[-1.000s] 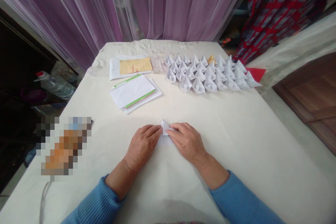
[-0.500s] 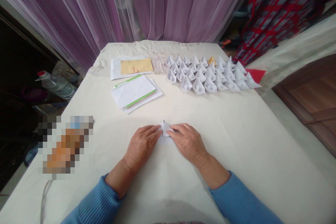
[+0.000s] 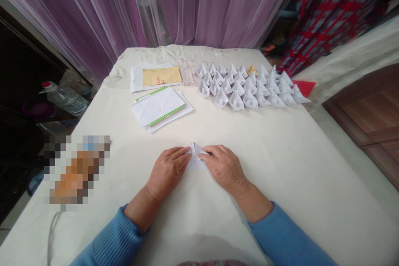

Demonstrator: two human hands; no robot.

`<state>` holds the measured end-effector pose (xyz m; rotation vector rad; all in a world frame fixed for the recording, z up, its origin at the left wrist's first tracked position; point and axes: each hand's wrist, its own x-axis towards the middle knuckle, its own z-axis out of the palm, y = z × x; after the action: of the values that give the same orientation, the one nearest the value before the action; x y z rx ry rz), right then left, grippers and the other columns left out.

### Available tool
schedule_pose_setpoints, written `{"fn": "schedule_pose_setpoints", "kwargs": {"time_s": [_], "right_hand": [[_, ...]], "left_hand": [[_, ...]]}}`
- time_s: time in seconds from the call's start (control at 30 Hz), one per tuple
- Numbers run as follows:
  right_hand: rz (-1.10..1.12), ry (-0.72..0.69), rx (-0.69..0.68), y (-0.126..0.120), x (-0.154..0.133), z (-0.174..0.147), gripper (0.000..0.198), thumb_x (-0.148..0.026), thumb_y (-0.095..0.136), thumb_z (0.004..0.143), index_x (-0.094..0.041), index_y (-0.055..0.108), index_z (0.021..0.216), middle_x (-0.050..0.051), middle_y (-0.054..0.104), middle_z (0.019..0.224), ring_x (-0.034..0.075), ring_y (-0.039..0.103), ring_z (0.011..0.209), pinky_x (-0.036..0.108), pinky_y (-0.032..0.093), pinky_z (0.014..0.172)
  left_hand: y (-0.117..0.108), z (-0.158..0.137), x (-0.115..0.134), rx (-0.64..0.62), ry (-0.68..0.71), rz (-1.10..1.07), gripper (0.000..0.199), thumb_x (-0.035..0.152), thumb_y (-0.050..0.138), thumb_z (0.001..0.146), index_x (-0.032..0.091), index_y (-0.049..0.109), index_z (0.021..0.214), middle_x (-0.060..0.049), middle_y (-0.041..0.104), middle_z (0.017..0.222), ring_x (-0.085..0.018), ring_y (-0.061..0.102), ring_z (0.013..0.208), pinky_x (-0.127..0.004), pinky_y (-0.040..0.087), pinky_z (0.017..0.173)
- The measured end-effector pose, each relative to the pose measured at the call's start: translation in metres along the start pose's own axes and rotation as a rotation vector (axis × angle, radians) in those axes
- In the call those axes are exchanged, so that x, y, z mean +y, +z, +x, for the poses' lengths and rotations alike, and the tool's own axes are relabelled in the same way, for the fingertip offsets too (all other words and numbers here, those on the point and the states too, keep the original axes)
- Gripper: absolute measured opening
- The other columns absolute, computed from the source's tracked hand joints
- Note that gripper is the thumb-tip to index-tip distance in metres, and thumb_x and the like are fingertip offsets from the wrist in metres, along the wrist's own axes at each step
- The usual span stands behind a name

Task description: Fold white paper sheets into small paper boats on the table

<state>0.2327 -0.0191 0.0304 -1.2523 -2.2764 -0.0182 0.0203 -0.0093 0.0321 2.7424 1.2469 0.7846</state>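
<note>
A small folded white paper lies on the cloth-covered table between my two hands, its pointed top facing away from me. My left hand pinches its left side, the fingers pressed together. On the opposite side, my right hand grips the right edge between thumb and fingers. Part of the paper is hidden under the fingertips. Beyond, at the back right, stand rows of folded white paper boats, with one yellow boat among them.
White sheets with a green-edged packet lie at back left, near a yellow envelope on white paper. A blurred-out object with a cable rests at left. A red sheet lies beside the boats. A water bottle stands beyond the left edge.
Both hands stay on the paper with only a slight finger shift. The folds at its middle look a little more spread. The view has tilted very slightly.
</note>
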Motion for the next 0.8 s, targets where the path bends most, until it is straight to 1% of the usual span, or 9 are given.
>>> {"fn": "schedule_pose_setpoints", "kwargs": {"time_s": [0.13, 0.33, 0.4, 0.57, 0.8], "right_hand": [[-0.02, 0.012, -0.011, 0.0001, -0.0009, 0.0002, 0.019, -0.012, 0.06, 0.088, -0.026, 0.072, 0.096, 0.003, 0.068, 0.099, 0.017, 0.056, 0.087, 0.029, 0.044, 0.078], [-0.017, -0.004, -0.012, 0.0002, -0.0033, 0.0012, 0.019, -0.013, 0.059, 0.089, -0.024, 0.072, 0.095, 0.004, 0.067, 0.103, 0.018, 0.055, 0.088, 0.031, 0.043, 0.076], [-0.018, -0.012, -0.007, 0.0003, -0.004, 0.0016, 0.019, -0.014, 0.059, 0.089, -0.026, 0.072, 0.095, 0.003, 0.067, 0.101, 0.017, 0.055, 0.087, 0.03, 0.042, 0.075], [-0.048, -0.005, 0.008, -0.0001, -0.0051, 0.0025, 0.017, -0.015, 0.06, 0.089, -0.026, 0.073, 0.092, 0.002, 0.066, 0.092, 0.016, 0.053, 0.081, 0.029, 0.04, 0.072], [-0.049, -0.007, 0.002, 0.0006, -0.0031, 0.0015, 0.017, -0.015, 0.063, 0.088, -0.028, 0.074, 0.092, 0.002, 0.063, 0.086, 0.015, 0.051, 0.077, 0.029, 0.039, 0.069]], "left_hand": [[-0.0011, 0.0001, 0.0012, -0.022, 0.015, 0.048, 0.022, 0.018, 0.05, 0.095, 0.017, 0.07, 0.103, -0.008, 0.073, 0.11, -0.021, 0.068, 0.099, -0.036, 0.055, 0.084], [-0.0068, 0.0024, 0.0046, -0.065, 0.055, 0.127, 0.022, 0.018, 0.049, 0.095, 0.017, 0.069, 0.103, -0.009, 0.072, 0.112, -0.023, 0.065, 0.1, -0.037, 0.052, 0.08], [-0.0082, 0.0029, 0.0056, -0.074, 0.062, 0.131, 0.021, 0.018, 0.05, 0.094, 0.018, 0.07, 0.103, -0.009, 0.072, 0.111, -0.023, 0.064, 0.1, -0.037, 0.052, 0.08], [-0.0086, 0.0029, 0.0061, -0.064, 0.08, 0.109, 0.019, 0.014, 0.054, 0.092, 0.018, 0.069, 0.102, -0.006, 0.073, 0.099, -0.021, 0.062, 0.09, -0.035, 0.051, 0.079], [-0.0054, 0.0017, 0.0037, -0.07, 0.045, 0.082, 0.02, 0.012, 0.053, 0.091, 0.018, 0.07, 0.101, -0.007, 0.073, 0.098, -0.02, 0.062, 0.091, -0.035, 0.052, 0.081]]}}
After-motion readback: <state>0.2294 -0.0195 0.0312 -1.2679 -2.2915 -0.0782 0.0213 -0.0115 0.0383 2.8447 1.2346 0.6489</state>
